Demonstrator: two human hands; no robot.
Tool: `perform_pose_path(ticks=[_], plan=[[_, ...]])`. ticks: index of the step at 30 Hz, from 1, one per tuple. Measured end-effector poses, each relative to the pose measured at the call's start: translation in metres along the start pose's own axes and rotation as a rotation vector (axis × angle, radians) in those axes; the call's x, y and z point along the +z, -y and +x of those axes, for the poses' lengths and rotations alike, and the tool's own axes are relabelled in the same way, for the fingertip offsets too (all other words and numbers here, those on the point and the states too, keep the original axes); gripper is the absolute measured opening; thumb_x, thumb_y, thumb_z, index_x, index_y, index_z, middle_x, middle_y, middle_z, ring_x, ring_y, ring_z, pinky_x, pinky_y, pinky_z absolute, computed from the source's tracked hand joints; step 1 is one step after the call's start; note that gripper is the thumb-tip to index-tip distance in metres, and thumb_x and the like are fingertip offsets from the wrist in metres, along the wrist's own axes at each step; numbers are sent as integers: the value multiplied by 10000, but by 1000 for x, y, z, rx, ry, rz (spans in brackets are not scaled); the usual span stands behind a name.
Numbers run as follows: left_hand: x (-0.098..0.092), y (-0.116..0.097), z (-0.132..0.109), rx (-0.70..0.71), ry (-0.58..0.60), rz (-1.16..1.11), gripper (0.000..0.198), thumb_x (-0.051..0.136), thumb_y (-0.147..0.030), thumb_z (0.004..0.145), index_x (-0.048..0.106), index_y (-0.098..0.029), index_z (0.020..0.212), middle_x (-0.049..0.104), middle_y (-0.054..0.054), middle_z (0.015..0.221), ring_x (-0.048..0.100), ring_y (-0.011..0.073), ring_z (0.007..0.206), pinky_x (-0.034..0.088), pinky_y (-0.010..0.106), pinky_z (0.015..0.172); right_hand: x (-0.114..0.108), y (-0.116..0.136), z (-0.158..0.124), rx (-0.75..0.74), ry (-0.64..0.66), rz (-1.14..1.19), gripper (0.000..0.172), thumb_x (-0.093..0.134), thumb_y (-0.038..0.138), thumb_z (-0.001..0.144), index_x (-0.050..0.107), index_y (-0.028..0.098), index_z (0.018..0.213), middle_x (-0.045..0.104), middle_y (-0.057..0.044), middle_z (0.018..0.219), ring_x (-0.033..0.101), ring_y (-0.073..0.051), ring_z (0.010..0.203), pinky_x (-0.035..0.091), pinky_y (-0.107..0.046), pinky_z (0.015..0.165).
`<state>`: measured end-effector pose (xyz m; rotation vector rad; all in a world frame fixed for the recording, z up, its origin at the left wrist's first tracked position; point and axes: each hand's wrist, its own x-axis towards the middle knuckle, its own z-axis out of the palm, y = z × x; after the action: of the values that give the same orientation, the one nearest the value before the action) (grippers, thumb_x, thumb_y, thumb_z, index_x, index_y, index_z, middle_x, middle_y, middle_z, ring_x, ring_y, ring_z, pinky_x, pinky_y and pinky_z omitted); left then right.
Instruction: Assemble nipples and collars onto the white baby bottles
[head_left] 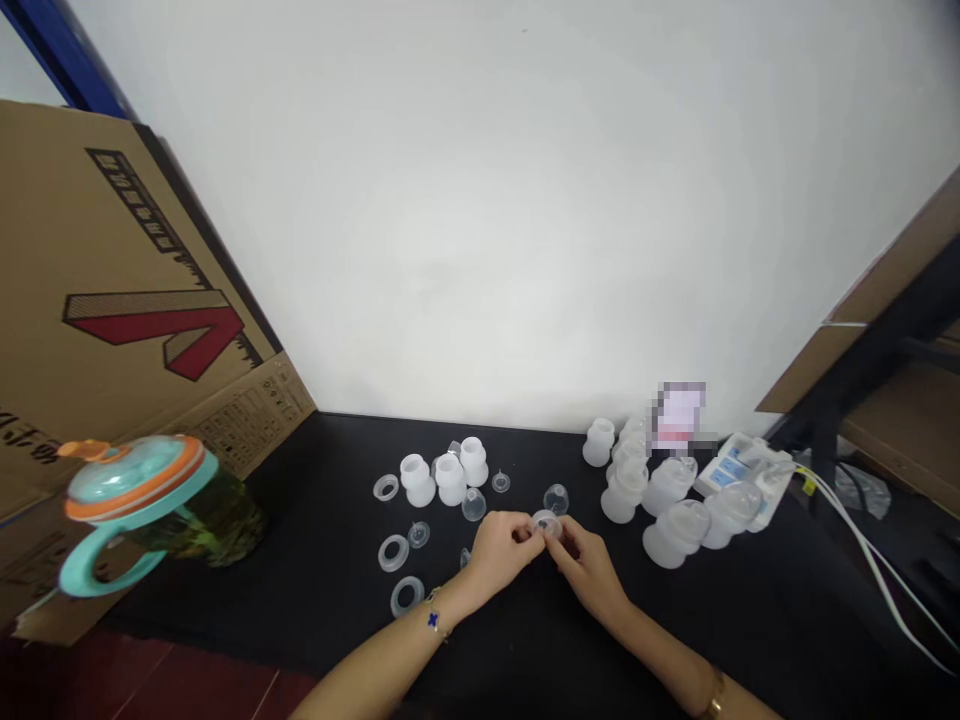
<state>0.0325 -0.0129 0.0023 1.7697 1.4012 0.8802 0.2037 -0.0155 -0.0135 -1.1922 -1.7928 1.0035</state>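
My left hand [501, 553] and my right hand [586, 562] meet over the black table [337, 590], both pinching one small clear plastic cap [546, 524] between their fingertips. Another clear dome-shaped cap [556, 497] lies just behind them. To the left stand three white plastic connectors [444, 476], with several flat translucent rings [393, 552] scattered in front of them. A group of several white bottle-shaped parts [660, 495] stands to the right of my hands.
A teal and orange lidded cup with a handle [142, 505] stands at the left, in front of a leaning cardboard box [112, 300]. A white device [739, 465] with white cables [870, 550] lies at the right. A white wall rises behind.
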Motion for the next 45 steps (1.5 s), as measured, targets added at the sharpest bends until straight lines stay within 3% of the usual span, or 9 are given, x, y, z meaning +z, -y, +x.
perform_pose_path(ticks=[30,45], plan=[[1,2,0,-7,-4,17,328,570,-298,803,561,-164,504,542,-34,466,428,88,461,237,242,491,1,-4,1,-53,-31,-98,288,507,404,932,578,191,750,458,46,611,415,-123,555,307,-238,525],[0,-1,-1,-27,13,21,331,553,-304,818,598,-167,521,564,-27,464,482,98,457,284,227,496,1,-4,2,-38,-42,-106,312,511,416,922,517,200,697,395,59,584,368,-114,540,274,-240,513]])
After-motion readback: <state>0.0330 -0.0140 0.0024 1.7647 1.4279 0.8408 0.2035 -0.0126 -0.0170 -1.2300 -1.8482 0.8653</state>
